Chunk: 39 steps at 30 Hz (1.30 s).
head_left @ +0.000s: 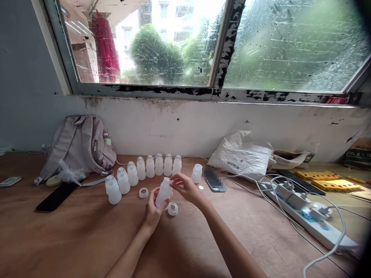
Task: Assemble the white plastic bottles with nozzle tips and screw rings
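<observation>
Fingers of my left hand (pixel 152 210), lower centre of the frame: wrapped around the body of a small white plastic bottle (pixel 163 192), gripping it tilted, neck pointing up.
Fingers of my right hand (pixel 186 187), just right of the bottle: curled, tips pinched at the bottle's neck; what they pinch there is too small to tell.

Bottle in hand: centre of the frame, raised just above the wooden table (pixel 87 235).
White ring cap (pixel 172 208): on the table directly below the bottle, beside my left hand.
Second white ring (pixel 143 192): on the table, left of the held bottle.
Row of capped white bottles (pixel 145 170): curved line behind my hands, running from centre-left up toward the wall.
Single uncapped bottle (pixel 196 173): standing apart, right of the row, above my right hand.
Phone (pixel 213 179): flat on the table, just right of the single bottle.
Grey backpack (pixel 79 144): left of centre, leaning on the wall.
Black flat object (pixel 56 196): below the backpack, lying on the table.
White plastic bag (pixel 240 156): right of centre, against the wall.
Power strip (pixel 307 214) with plugs and white cables: right side of the frame.
Yellow boards (pixel 327 180): far right, on the table.
Window (pixel 203 42): across the top, wet glass, green foliage beyond.
</observation>
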Each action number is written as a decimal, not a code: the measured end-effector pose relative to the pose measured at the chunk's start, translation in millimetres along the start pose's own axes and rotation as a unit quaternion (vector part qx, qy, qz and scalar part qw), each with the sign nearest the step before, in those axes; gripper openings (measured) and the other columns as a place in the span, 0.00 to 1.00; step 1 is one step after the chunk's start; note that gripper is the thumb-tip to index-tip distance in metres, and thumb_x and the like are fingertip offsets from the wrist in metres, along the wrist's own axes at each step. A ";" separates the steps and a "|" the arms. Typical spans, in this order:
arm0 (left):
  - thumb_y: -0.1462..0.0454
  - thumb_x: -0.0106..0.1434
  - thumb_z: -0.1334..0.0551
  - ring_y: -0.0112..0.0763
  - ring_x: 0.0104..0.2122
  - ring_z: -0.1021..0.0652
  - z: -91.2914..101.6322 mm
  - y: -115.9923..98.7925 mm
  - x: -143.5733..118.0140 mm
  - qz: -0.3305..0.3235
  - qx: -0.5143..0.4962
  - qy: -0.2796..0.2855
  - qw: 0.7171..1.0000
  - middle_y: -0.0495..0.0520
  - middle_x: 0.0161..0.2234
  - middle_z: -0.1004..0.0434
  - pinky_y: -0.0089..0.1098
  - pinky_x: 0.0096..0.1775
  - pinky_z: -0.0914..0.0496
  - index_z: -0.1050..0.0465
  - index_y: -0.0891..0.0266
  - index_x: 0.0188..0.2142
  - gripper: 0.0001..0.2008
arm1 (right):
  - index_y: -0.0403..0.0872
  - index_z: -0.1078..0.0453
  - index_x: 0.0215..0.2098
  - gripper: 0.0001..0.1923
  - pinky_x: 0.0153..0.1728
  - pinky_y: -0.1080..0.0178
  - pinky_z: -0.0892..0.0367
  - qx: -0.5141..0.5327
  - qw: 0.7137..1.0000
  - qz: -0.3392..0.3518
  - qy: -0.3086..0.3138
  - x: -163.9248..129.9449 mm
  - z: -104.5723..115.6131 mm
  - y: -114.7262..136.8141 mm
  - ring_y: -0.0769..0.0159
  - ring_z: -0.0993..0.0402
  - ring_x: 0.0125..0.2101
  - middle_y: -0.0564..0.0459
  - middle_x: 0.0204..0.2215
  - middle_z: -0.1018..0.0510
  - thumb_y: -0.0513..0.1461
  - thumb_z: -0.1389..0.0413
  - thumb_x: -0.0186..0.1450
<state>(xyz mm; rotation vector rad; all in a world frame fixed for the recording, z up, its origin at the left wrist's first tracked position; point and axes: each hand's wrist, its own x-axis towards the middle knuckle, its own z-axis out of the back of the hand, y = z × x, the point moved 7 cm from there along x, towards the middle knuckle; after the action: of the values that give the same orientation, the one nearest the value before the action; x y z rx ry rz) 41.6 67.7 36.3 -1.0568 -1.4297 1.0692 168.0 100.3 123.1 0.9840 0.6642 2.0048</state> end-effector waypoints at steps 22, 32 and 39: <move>0.59 0.49 0.40 0.37 0.40 0.29 -11.6 -2.0 -7.6 -0.133 0.435 0.054 0.889 0.52 0.36 0.27 0.43 0.49 0.45 0.33 0.58 0.35 0.12 | 0.48 0.34 0.32 0.05 0.45 0.56 0.52 -0.488 0.864 -0.046 -0.119 45.1 63.2 -63.6 0.60 0.37 0.38 0.50 0.33 0.27 0.35 0.51 0.60; 0.61 0.50 0.39 0.35 0.38 0.29 -5.5 -10.5 -5.7 -0.163 0.442 0.014 0.882 0.50 0.35 0.27 0.42 0.47 0.42 0.34 0.58 0.36 0.13 | 0.48 0.34 0.33 0.06 0.46 0.51 0.57 -0.523 0.838 -0.087 -0.126 44.7 58.5 -90.1 0.59 0.39 0.40 0.49 0.34 0.28 0.35 0.52 0.60; 0.60 0.50 0.40 0.37 0.39 0.29 -4.0 -7.7 -2.5 -0.158 0.455 0.020 0.876 0.51 0.36 0.27 0.43 0.48 0.42 0.34 0.58 0.37 0.13 | 0.48 0.34 0.32 0.05 0.47 0.47 0.58 -0.492 0.850 -0.049 -0.182 41.5 60.1 -84.4 0.57 0.39 0.40 0.48 0.32 0.28 0.36 0.51 0.60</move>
<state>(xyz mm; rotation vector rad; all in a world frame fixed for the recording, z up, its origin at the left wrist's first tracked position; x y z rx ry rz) 45.3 63.9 43.6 -0.1498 -0.8312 1.2547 236.7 187.6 112.9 0.6136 -0.5056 1.6393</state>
